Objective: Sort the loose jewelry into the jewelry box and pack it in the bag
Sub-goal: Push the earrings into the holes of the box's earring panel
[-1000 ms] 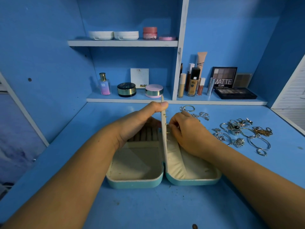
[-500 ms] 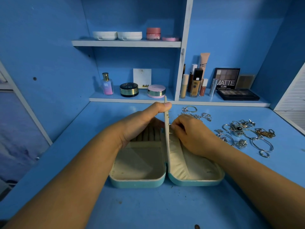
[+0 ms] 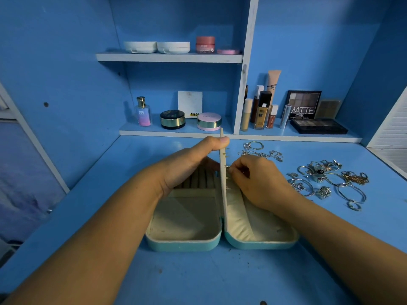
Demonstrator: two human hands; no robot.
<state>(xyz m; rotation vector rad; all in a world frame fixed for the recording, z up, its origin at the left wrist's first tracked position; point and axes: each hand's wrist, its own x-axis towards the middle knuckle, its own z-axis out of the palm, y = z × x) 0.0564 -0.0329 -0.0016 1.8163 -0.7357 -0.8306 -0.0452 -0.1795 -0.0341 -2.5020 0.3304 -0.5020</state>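
Teal jewelry box open on blue tabletop. Left hand fingers pinch its upright cream divider panel; right hand fingers pinch a metal stud there. Loose silver jewelry lies right. Black palette reads "MATTE", white card "NUDE".

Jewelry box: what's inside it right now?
Cream lining, ring rolls partly under the left hand, and an upright panel it holds, carrying small studs. The right hand pinches one and hides that half's far end.
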